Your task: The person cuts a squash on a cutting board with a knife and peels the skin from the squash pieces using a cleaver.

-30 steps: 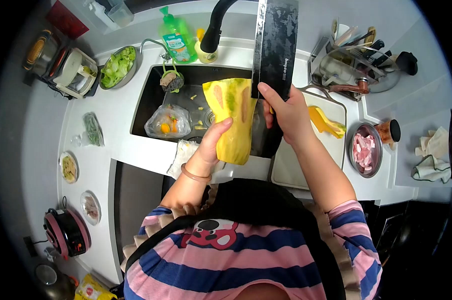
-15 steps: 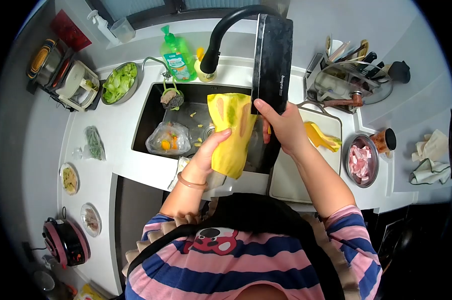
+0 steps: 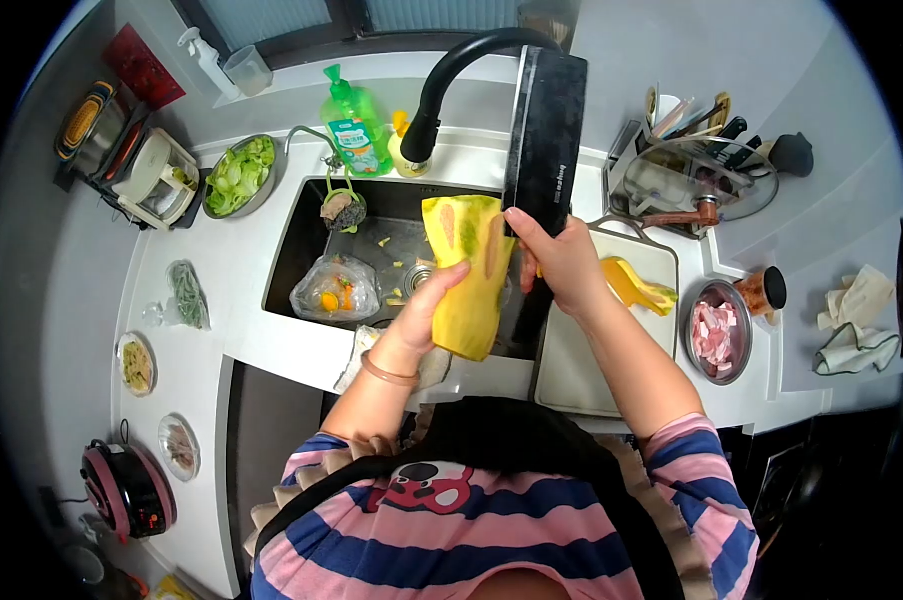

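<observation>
Little has shifted: above the sink (image 3: 294,240), the left hand (image 3: 424,305) stays curled around the yellow squash (image 3: 472,318). The right hand (image 3: 567,262), closed on the cleaver (image 3: 547,130), keeps it at the squash's right side, apparently mid-cut.

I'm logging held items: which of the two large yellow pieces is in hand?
The yellow piece above the sink, in the left hand, beside the cleaver in the right hand; the other piece lies on the board.

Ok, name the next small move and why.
Probably shave down the yellow gourd with the cleaver: the right hand holds its edge at the gourd's upper side, the left hand grips the gourd over the sink, and a green patch shows.
</observation>
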`<state>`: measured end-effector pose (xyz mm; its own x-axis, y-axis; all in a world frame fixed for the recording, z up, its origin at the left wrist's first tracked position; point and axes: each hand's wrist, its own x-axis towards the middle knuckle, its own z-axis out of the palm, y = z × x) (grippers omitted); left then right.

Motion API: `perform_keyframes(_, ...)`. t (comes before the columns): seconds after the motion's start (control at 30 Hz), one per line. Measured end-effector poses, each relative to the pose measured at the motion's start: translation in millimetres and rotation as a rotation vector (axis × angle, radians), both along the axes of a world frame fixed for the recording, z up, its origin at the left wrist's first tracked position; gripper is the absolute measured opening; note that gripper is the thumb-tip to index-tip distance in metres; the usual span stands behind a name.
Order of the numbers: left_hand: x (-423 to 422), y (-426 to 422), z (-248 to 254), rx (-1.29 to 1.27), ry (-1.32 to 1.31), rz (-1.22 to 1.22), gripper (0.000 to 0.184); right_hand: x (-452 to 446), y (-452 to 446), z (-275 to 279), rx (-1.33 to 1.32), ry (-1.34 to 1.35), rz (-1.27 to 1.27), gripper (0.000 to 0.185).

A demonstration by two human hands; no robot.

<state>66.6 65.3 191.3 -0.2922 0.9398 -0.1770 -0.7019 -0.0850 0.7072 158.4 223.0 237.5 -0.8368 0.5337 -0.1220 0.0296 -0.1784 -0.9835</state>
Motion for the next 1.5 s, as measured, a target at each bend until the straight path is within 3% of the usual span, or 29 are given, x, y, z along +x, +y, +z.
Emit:
perform_keyframes(0.1, 7, 5, 6, 0.098, 0.055, 0.075, 0.049, 0, -3, -8, -0.056, 0.027, -0.039, 0.032)
perform_keyframes(0.23, -5, 3, 4, -0.031, 0.088, -0.013, 0.048, 2, 0, -4, 0.02, -0.065, -0.031, 0.036)
perform_keyframes(0.3, -2, 8, 3, -0.031, 0.071, -0.019, 0.049, -3, -4, -7, -0.039, 0.025, -0.081, 0.035)
perform_keyframes(0.37, 7, 21, -2, 0.254, 0.162, 0.019, 0.048, -5, -3, -13, -0.051, 0.04, -0.091, 0.032)
perform_keyframes(0.5, 5, 12, 9, 0.01, 0.247, 0.082, 0.047, -2, -3, -6, -0.014, 0.019, -0.081, 0.024)
perform_keyframes(0.73, 9, 15, 7, 0.035, 0.197, 0.079, 0.047, -5, -7, -12, 0.007, 0.061, -0.146, 0.02)
perform_keyframes(0.93, 13, 16, 10, 0.097, 0.059, 0.127, 0.043, -11, -7, -16, 0.25, 0.069, -0.169, 0.02)
perform_keyframes(1.0, 15, 16, 8, 0.063, -0.106, 0.2, 0.041, -16, -7, -29, 0.477, 0.158, -0.248, 0.021)
perform_keyframes(1.2, 15, 12, 12, 0.032, -0.202, 0.29, 0.038, -21, -5, -43, 0.865, 0.326, -0.339, 0.017)
perform_keyframes(1.33, -5, 15, -15, 0.07, -0.388, 0.428, 0.036, -26, -17, -46, 0.726, 0.487, -0.241, 0.018)
perform_keyframes(1.43, -15, 3, -20, 0.053, -0.316, 0.622, 0.037, -26, -16, -26, 0.931, 0.344, -0.33, 0.02)
perform_keyframes(1.47, -20, -6, -25, 0.073, -0.28, 0.595, 0.041, -23, -14, -24, 0.89, 0.162, -0.29, 0.023)
perform_keyframes(1.5, -22, -11, -24, 0.064, -0.282, 0.593, 0.041, -23, -11, -29, 0.883, 0.156, -0.291, 0.023)
